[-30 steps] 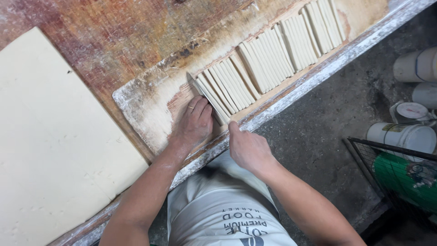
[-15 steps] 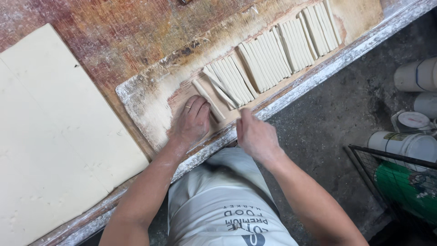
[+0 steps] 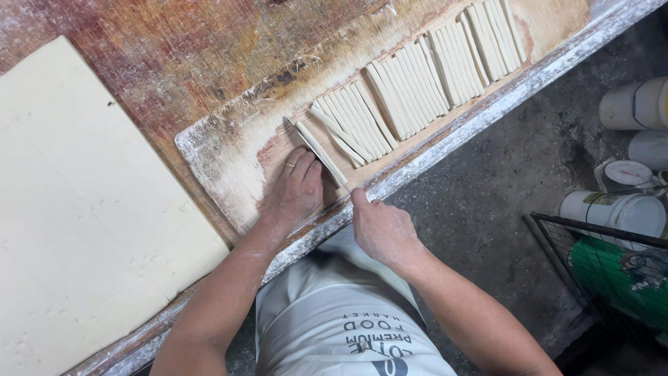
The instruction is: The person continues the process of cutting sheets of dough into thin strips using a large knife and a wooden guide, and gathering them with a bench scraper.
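Note:
My left hand [image 3: 296, 188] lies flat on a floured wooden board [image 3: 223, 157], fingers spread, a ring on one finger. Right beside its fingertips a thin knife blade [image 3: 313, 150] runs across the board, and my right hand [image 3: 379, 226] grips its handle at the board's near edge. A freshly cut pale dough strip [image 3: 321, 152] lies against the blade. Further right, several more cut dough strips [image 3: 417, 76] lie in slanted rows along the board.
A large pale dough sheet [image 3: 76, 216] covers the worn table at the left. The table's floured front edge [image 3: 487, 104] runs diagonally. On the floor at right stand white buckets [image 3: 630, 104] and a wire rack with a green thing [image 3: 619, 271].
My left hand has slid left off the strips onto bare board. The knife has come down beside it and one strip now lies apart from the rows.

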